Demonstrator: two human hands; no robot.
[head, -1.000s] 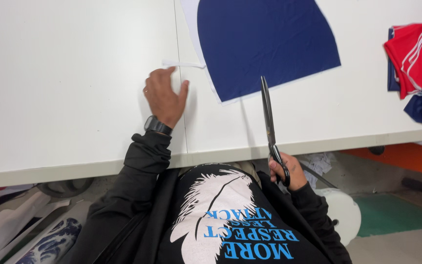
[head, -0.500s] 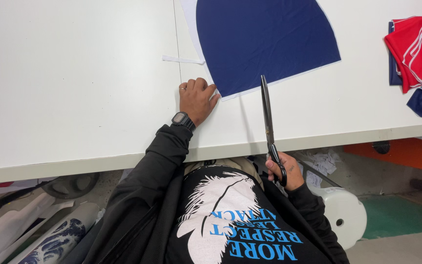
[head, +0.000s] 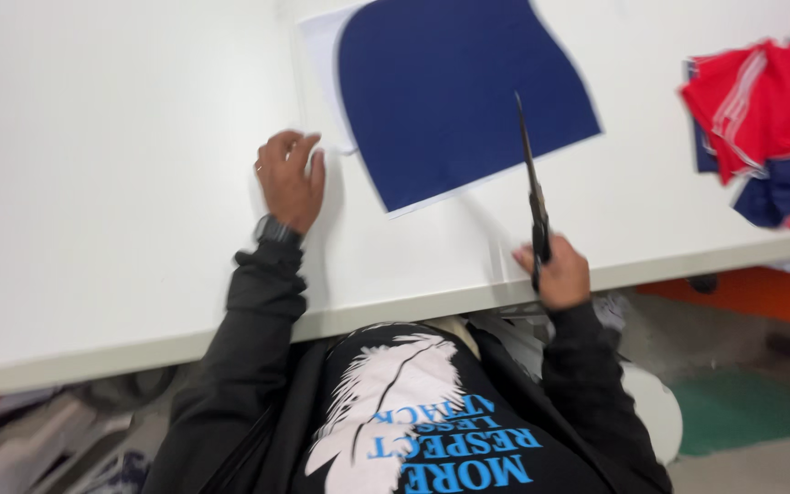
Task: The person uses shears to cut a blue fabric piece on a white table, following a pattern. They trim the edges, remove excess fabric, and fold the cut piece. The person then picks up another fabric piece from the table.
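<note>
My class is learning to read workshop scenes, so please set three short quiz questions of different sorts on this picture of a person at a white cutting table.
1. True or false: the right hand holds the long black-handled scissors, their blades pointing away from the person over the dark navy curved fabric piece.
2. Multiple choice: the left hand rests A) on the heap of red and navy garments; B) flat on the white table, fingers at a thin white paper edge beside the navy piece; C) on the scissors.
3. Fill in: the garment heap lies at the table's far ____ side.

Key: 1 true; 2 B; 3 right.
</note>
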